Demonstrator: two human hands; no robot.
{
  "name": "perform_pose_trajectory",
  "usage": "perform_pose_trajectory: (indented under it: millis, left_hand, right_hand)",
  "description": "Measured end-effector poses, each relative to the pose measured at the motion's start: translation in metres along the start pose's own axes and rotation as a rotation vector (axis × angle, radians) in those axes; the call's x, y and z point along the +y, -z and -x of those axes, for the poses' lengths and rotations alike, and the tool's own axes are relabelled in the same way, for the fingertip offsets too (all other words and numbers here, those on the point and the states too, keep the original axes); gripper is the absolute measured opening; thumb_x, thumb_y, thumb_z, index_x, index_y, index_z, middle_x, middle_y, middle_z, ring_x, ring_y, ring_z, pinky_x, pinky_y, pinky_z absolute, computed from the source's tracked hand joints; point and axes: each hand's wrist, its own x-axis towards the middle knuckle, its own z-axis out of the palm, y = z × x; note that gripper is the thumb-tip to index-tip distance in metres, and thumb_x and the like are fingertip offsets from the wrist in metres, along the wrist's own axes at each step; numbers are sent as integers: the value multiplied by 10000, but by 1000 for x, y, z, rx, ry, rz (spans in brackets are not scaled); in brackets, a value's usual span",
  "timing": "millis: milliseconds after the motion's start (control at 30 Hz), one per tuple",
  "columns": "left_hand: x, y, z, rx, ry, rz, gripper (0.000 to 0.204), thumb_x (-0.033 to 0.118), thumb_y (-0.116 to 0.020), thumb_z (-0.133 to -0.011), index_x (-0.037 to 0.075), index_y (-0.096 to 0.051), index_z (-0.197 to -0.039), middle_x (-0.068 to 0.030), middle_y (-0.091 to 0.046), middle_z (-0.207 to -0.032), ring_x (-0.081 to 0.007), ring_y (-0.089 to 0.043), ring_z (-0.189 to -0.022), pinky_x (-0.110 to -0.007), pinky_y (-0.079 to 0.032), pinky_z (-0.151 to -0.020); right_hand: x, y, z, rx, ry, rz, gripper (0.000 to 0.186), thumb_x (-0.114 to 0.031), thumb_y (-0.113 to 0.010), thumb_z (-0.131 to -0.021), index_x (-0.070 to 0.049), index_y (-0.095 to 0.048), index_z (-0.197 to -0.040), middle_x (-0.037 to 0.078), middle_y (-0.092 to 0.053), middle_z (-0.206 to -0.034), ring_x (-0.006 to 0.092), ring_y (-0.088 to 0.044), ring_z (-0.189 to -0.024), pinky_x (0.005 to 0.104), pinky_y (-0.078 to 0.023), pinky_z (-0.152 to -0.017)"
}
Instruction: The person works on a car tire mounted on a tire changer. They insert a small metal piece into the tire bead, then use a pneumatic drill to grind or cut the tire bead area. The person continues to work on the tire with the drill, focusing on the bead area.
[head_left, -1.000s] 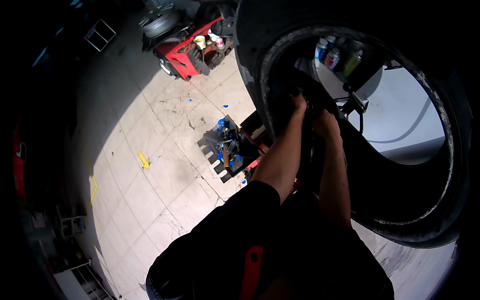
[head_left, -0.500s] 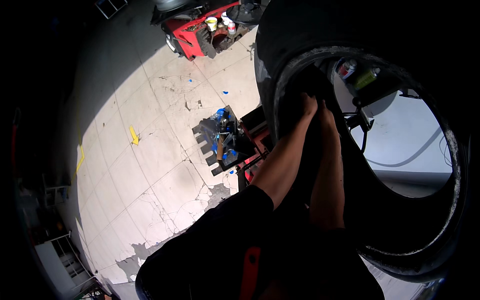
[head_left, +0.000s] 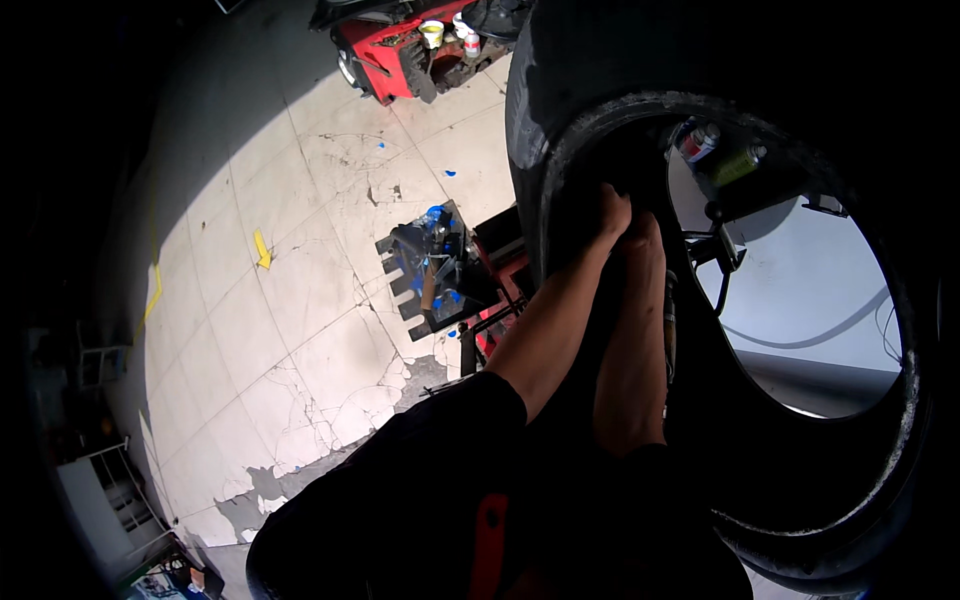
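Note:
A large black tire [head_left: 590, 120] stands at the right, its round opening facing up toward me, with a pale worn bead ring. My left hand [head_left: 612, 212] is inside the opening near its left side, fingers curled into dark shadow around something I cannot make out. Just to its right and slightly lower, my right hand [head_left: 642, 232] is also curled, its grip hidden in the dark. Through the opening show a black metal fitting with a knob [head_left: 714, 212], spray cans [head_left: 738, 165] and a pale surface [head_left: 800, 280].
A black slotted tray [head_left: 410, 310] of tools and blue bits sits beside red machinery [head_left: 510, 260] left of the tire. A red machine [head_left: 375, 60] with tubs stands behind. A metal rack [head_left: 115, 480] is at lower left. Tiled floor [head_left: 280, 260] has a yellow arrow [head_left: 262, 250].
The tire's opening has shifted down relative to the surroundings, which now appear higher in the view. My hands stay inside it and have drawn closer together, the right one dipping slightly most recently.

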Motion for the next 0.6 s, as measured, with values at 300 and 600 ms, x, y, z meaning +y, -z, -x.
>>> perform_pose_trajectory:
  millis: [300,600]
  left_hand:
    - [7,14,11,-24,41,-22,374,252,-570,-857,-60,-592,-1060,-256,-614,-1038,-348,-614,-970,-400,-506,-812]
    - [13,21,20,-116,-212,-167,314,229,-576,-843,-38,-621,-1002,-229,-640,-963,-318,-642,-869,-391,-523,-723]
  right_hand:
    - [7,-48,26,157,-19,-195,275,-195,-375,-921,2,-553,-994,140,-612,-887,268,-601,-814,376,-518,-707]
    - [9,-58,41,216,80,-84,294,-209,-387,-919,2,-563,-1026,145,-613,-952,284,-597,-870,387,-510,-746]
